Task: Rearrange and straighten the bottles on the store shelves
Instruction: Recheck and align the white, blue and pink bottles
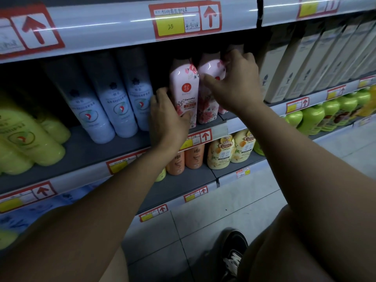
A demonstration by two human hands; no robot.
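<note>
Two hands work the pink bottles (184, 92) near the shelf's (85, 151) front edge; left hand (168, 117) wraps one low, right hand (236, 82) pinches its neighbour's shoulder; likely glossy, slippery, top-heavy

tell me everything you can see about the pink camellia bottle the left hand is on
The pink Camellia bottle is glossy plastic with red flower prints, a red round logo and a dark cap. It stands about upright on the grey shelf, beside a second floral bottle. The left hand grips its lower left side.

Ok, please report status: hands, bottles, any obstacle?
Left hand grips front Camellia bottle. Right hand holds second pink bottle. Nothing blocking.
</note>
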